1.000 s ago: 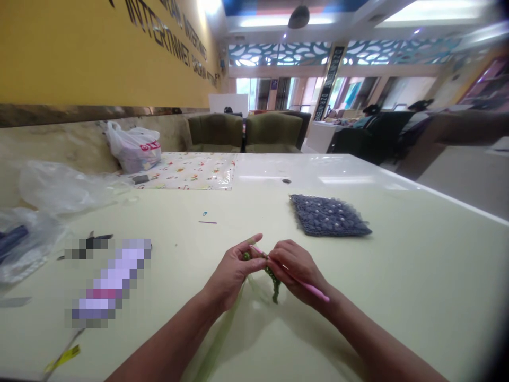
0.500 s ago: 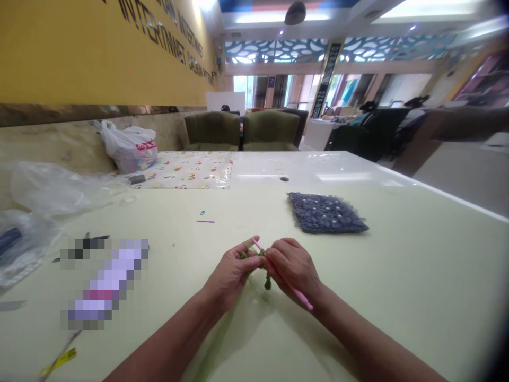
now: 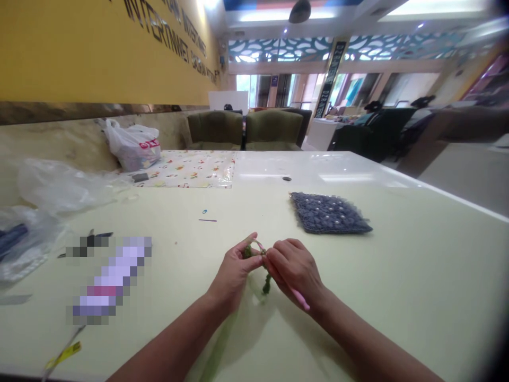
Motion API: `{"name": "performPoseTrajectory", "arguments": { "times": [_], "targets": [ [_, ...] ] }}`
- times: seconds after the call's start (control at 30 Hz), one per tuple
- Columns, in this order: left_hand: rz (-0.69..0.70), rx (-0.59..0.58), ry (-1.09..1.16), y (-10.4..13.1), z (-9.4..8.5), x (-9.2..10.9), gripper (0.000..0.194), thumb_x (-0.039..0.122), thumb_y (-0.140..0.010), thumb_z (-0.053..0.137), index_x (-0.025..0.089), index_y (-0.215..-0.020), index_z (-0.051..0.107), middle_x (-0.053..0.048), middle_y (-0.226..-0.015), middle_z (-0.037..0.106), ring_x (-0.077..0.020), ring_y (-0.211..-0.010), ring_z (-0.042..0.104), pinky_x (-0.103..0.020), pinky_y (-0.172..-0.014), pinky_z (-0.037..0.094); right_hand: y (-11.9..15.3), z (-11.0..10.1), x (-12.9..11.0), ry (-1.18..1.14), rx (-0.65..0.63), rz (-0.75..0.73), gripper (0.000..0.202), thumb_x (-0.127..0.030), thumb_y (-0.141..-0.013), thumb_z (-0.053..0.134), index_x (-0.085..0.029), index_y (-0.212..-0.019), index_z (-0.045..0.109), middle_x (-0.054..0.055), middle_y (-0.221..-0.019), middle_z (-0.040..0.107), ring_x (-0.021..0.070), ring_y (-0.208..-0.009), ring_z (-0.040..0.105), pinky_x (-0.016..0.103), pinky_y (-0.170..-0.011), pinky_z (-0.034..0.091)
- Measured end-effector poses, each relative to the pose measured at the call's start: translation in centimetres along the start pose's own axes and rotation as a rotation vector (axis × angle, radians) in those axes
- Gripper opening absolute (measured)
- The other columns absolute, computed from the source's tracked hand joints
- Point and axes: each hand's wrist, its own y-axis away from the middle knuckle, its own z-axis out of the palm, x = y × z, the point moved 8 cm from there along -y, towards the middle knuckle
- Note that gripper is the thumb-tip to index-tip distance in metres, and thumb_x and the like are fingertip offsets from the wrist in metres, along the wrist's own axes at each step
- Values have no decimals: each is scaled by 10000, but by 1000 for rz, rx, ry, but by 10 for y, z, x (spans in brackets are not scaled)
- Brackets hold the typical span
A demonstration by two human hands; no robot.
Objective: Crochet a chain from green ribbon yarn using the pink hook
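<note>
My right hand (image 3: pixel 294 268) is closed round a pink crochet hook (image 3: pixel 299 299), its handle end slanting out below the palm. The hook's tip reaches left toward the raised index finger of my left hand (image 3: pixel 236 270). Between my left thumb and fingers a small piece of green crochet work (image 3: pixel 266 285) is pinched, its short end dangling under the fingertips. Green yarn (image 3: pixel 218 345) runs from the left hand down to the table's near edge. Both hands meet just above the table; the stitches at the fingertips are partly hidden.
A grey-blue knitted piece with pearl beads (image 3: pixel 330 213) lies beyond my right hand. A purple needle (image 3: pixel 207 220) and a small blue ring (image 3: pixel 204 211) lie farther off. Dark snips (image 3: pixel 89 243), a blurred-out purple object (image 3: pixel 119 270) and plastic bags (image 3: pixel 59 183) are at the left.
The yarn now loops over the hook near my raised left index finger. The hook has tilted slightly. The whole view has shifted a little.
</note>
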Motion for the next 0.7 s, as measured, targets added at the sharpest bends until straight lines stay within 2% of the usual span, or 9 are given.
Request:
{"name": "performPoseTrajectory", "arguments": {
  "times": [0.07,0.17,0.23,0.4,0.5,0.63,0.7],
  "targets": [
    [-81,-46,67,1,5,-3,616,71,-662,759,135,-1252,594,24,-786,621,-94,-742,566,-269,-857,406,2,-5,-6,36,55,-29,231,-143,-899,536,-199,-682,481,-6,-604,490,142,-588,422,303,-660,388],
    [-179,-147,145,2,11,0,556,10,-672,701,116,-1209,606,10,-781,624,-91,-721,574,-255,-828,430,5,-12,-10,-64,112,-53,153,-118,-874,566,-203,-765,501,-1,-630,536,145,-598,456,317,-672,420],
    [-191,-166,160,3,10,6,559,-5,-682,664,106,-1226,590,-2,-783,632,-100,-727,589,-257,-828,439,5,-15,-9,-159,137,-42,142,-90,-862,566,-207,-808,506,-4,-650,556,141,-596,474,320,-677,438],
    [-140,-124,137,0,-1,19,550,4,-689,610,79,-1233,583,-26,-756,647,-134,-727,616,-285,-814,453,1,-21,-4,-357,160,-4,162,-59,-850,553,-211,-811,515,-17,-642,529,136,-597,493,337,-718,472],
    [-112,-123,124,-3,-6,23,534,4,-680,588,66,-1211,605,-27,-734,641,-140,-725,618,-282,-791,454,0,-22,6,-500,115,88,146,-96,-880,525,-210,-788,534,-8,-655,533,144,-623,513,329,-705,474],
    [-77,-139,106,-5,-6,25,484,30,-679,615,65,-1161,648,-24,-732,634,-139,-729,606,-283,-793,445,5,-10,26,-773,-51,334,217,-206,-934,499,-203,-721,536,13,-690,566,161,-681,557,281,-594,428],
    [-65,-155,75,-4,-3,23,473,46,-685,657,79,-1157,659,-19,-740,639,-128,-724,596,-281,-798,435,8,-3,29,-874,-122,405,280,-256,-952,488,-198,-681,526,10,-672,557,158,-669,553,277,-590,421]
  ]
}}
